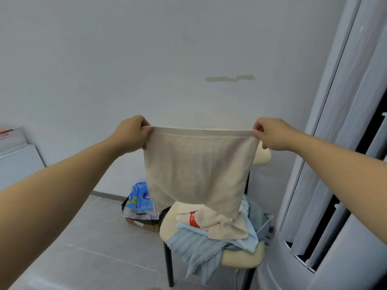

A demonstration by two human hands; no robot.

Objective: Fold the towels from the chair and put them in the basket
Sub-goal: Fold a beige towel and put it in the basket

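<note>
- Above the chair [243,258], a beige towel [199,168] hangs spread flat in the air, its top hem stretched level between the two grips.
- The left grip [134,133] is clenched on the towel's upper left corner, with thumb and fingers pinching the hem. Its bare forearm reaches in from the lower left.
- The right grip [272,135] grasps the upper right corner the same way, fingers curled round the hem. Its forearm comes in from the right edge.
- The towel's lower edge dips to the heap on the seat. I cannot tell whether it touches the heap.
- The heap lies loose on the cream seat:
  - A cream towel [226,225] with a red label [192,219] is on top.
  - A pale blue cloth [196,248] with a zigzag edge droops over the seat's front.
  - A darker blue towel [257,214] lies behind.
- The chair has black legs, and a rounded corner of its cream backrest [262,155] shows just past the towel's right side.
- Left of the chair, on the tiled floor [100,237] by the wall [146,59], stands a box [144,223] holding a blue pack [139,197].
- Pale curtains [335,143] hang at the right.
- A grey crate [11,137] sits on a white cabinet [18,162] at the far left.
</note>
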